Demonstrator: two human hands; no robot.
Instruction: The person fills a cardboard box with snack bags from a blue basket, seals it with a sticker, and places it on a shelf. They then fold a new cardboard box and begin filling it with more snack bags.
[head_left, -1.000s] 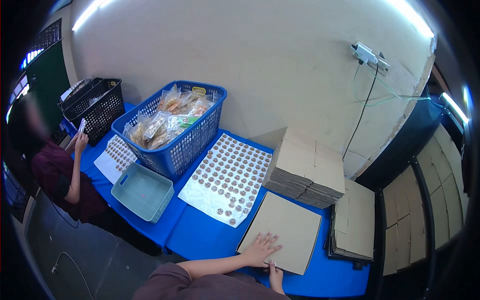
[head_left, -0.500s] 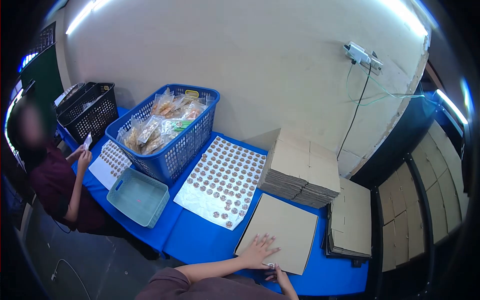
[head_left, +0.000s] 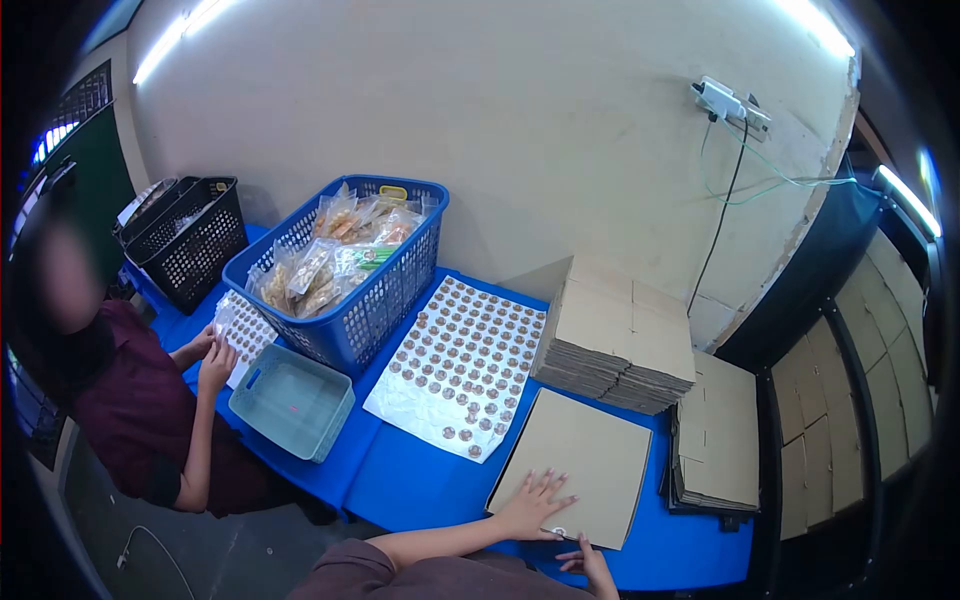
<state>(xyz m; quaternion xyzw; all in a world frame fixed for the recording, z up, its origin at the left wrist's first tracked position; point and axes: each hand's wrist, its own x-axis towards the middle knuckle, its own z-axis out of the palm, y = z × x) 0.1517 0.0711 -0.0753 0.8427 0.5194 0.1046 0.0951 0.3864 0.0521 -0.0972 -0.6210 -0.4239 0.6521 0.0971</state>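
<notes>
My left hand lies with fingers spread on a flat cardboard box near the table's front edge. A small round sticker shows at the box's front edge, just beside my left thumb. My right hand is just in front of that edge, below the sticker, fingers apart and nothing seen in them. Left of the box, a white sheet carries rows of round brown stickers.
Stacked flat cardboard stands behind the box, with another stack to its right. Leftward are a blue basket of filled bags, a grey-green tray, black baskets and a co-worker handling something small.
My right hand has drawn away from the sticker and its fingers have opened. My left hand stays on the box. The co-worker's hands have lowered towards the table. The view has shifted slightly.
</notes>
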